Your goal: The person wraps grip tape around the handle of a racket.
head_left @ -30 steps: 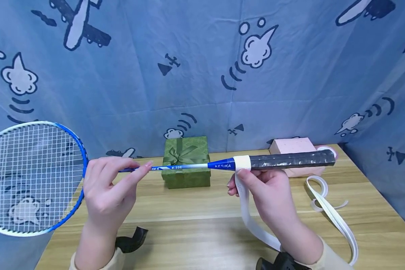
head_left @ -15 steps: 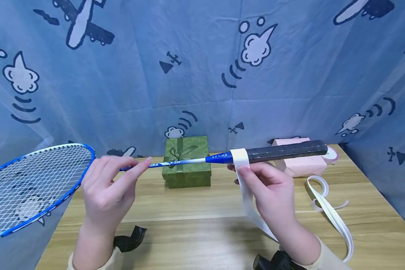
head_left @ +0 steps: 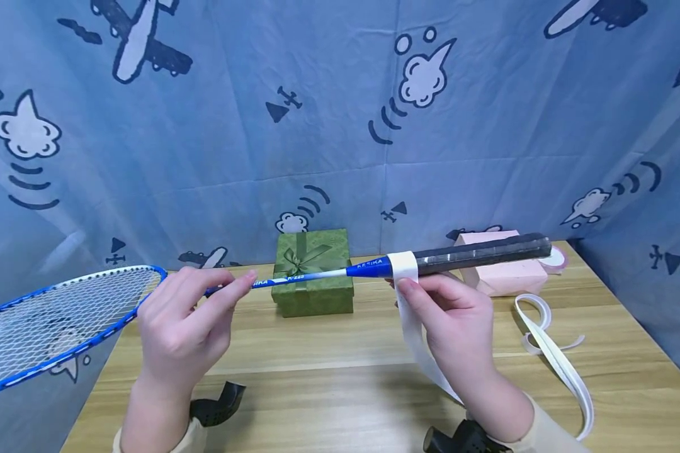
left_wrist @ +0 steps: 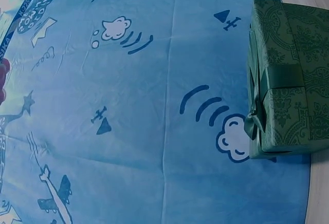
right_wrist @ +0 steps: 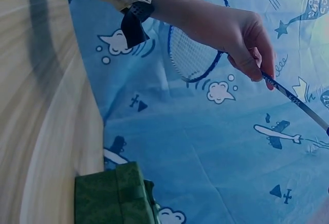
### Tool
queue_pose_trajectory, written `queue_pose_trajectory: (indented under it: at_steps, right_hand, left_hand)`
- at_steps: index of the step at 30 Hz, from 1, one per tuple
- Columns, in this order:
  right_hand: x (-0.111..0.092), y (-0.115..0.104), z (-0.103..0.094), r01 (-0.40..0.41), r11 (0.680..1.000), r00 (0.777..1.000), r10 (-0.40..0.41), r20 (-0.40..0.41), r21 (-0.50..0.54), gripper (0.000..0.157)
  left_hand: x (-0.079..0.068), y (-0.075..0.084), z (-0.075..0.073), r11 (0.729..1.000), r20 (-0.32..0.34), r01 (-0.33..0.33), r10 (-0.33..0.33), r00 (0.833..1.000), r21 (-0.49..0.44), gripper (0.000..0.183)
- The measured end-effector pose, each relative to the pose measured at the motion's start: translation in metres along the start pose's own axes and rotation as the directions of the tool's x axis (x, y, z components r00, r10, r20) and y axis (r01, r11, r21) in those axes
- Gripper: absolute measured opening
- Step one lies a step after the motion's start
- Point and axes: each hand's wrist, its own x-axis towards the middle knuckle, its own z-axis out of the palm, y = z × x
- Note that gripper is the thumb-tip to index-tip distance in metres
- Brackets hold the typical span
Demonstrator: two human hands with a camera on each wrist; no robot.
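A blue and white badminton racket is held level above the table, its strung head at the left and its black handle pointing right. My left hand pinches the shaft near the head between thumb and fingers; the right wrist view also shows this left hand on the shaft. A white grip tape wraps the handle's top beside the blue cone and hangs down past my right wrist. My right hand pinches that tape just under the handle, thumb in front, other fingers partly hidden behind.
Behind the shaft, a green gift box with a bow stands on the wooden table. At the back right are a pink box and a tape roll. A curled white strip lies at right. A blue printed curtain hangs behind.
The racket has rolled about its shaft, so its head now looks much flatter. Its handle end has tilted up slightly and shifted a little left. Both hands keep their hold.
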Motion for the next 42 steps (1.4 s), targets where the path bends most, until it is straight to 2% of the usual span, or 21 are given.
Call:
queue_pose_trajectory:
  at_steps: [7, 12, 18, 23, 31, 39, 42]
  right_hand:
    - [0.004, 0.004, 0.007, -0.002, 1.0, 0.999, 0.002, -0.032, 0.005, 0.02]
    - [0.007, 0.002, 0.008, -0.02, 1.0, 1.0, 0.019, -0.016, -0.018, 0.02]
    - [0.008, -0.001, 0.007, -0.002, 0.999, 1.0, 0.003, 0.023, -0.042, 0.019]
    - [0.009, 0.0, 0.009, -0.008, 0.998, 1.0, 0.008, -0.002, -0.069, 0.017]
    - [0.01, 0.0, 0.008, 0.023, 1.0, 0.999, -0.022, 0.03, -0.011, 0.016]
    - [0.008, -0.002, 0.006, 0.063, 0.991, 0.996, -0.055, 0.067, -0.119, 0.018]
    - [0.009, 0.0, 0.007, 0.06, 0.988, 0.997, -0.052, 0.062, -0.144, 0.013]
  left_hand:
    - [0.003, -0.006, 0.003, 1.0, 0.015, -0.003, 0.004, 1.0, -0.028, 0.021]
    - [0.004, -0.011, 0.005, 1.0, 0.02, 0.005, -0.005, 1.0, -0.029, 0.023]
    - [0.002, -0.012, 0.004, 1.0, 0.015, 0.009, -0.008, 1.0, -0.026, 0.021]
    - [0.001, -0.013, 0.004, 1.0, 0.019, 0.002, -0.002, 1.0, -0.017, 0.017]
    - [0.003, -0.013, 0.003, 0.999, 0.073, -0.002, 0.004, 0.997, -0.036, 0.022]
    - [0.002, -0.015, -0.003, 1.0, 0.119, 0.002, 0.001, 0.993, -0.025, 0.022]
    - [0.001, -0.016, -0.004, 1.0, 0.128, 0.001, 0.003, 0.992, -0.03, 0.024]
